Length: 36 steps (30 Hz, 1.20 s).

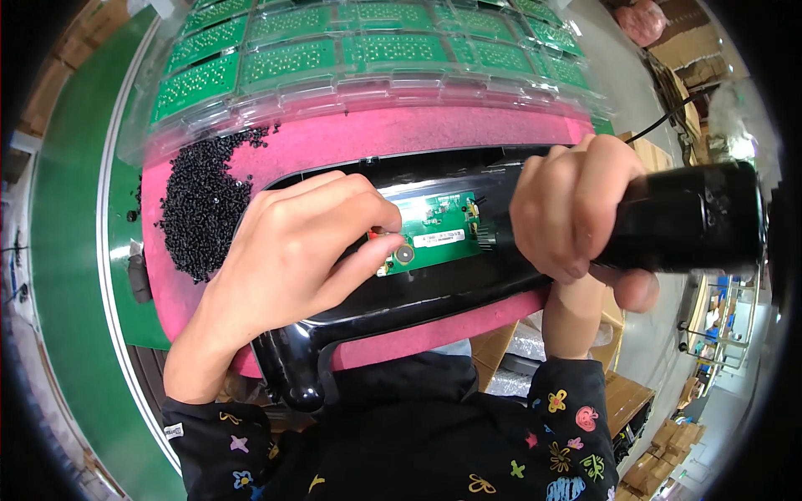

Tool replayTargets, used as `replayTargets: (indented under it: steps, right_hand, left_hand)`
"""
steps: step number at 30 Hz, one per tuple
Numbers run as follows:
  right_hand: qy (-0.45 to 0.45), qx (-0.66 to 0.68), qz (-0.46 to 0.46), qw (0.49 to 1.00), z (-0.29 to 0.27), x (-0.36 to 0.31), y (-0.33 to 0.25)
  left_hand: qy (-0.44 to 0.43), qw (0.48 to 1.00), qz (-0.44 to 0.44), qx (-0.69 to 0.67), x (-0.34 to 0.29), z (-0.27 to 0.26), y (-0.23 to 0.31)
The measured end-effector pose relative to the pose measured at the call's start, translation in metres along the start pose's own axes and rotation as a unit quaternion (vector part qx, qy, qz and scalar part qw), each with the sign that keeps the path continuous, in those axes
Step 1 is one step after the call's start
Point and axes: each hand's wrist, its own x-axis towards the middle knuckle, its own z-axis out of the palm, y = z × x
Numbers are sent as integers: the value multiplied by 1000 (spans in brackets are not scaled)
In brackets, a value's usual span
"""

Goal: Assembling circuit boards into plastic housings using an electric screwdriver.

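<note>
My right hand (572, 209) is wrapped round a thick black cylindrical tool (689, 219), which looks like an electric screwdriver; its tip is hidden. The hand is over the right end of a glossy black plastic housing (426, 292). A green circuit board (434, 255) lies inside that housing, with a white label, a round part and pins at its right edge. My left hand (309, 242) is at the board's left end, thumb and forefinger pinched together. Whatever they hold is too small or hidden to name.
A heap of small black screw-like pieces (200, 209) lies left of the housing on the pink mat (368, 125). Clear plastic trays (334, 90) of green boards (391, 52) stand at the far side. A black cable (668, 117) runs at the right. Cardboard boxes (668, 451) are beyond.
</note>
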Motion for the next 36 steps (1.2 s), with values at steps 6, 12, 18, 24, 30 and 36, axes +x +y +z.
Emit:
replayTargets:
  steps: [6, 12, 18, 24, 30, 36]
  right_hand:
    - [-46, 20, 27, 998, -6, 2, 0]
    - [64, 18, 12, 998, 10, 0, 0]
    - [151, 159, -41, 975, 3, -3, -8]
    - [514, 109, -20, 851, -24, -13, -17]
    - [555, -136, -106, 814, 12, -5, -24]
    - [421, -261, -388, 778, 53, -55, -41]
  left_hand:
    - [61, 997, 16, 34, 2, -7, -5]
    - [143, 984, 31, 102, 6, -17, -13]
    - [-16, 978, -90, 185, -6, -20, -18]
    - [-80, 975, -128, 162, 0, -15, -15]
    - [-91, 972, -128, 176, 0, -19, -6]
    - [67, 986, -83, 126, -12, -33, 23]
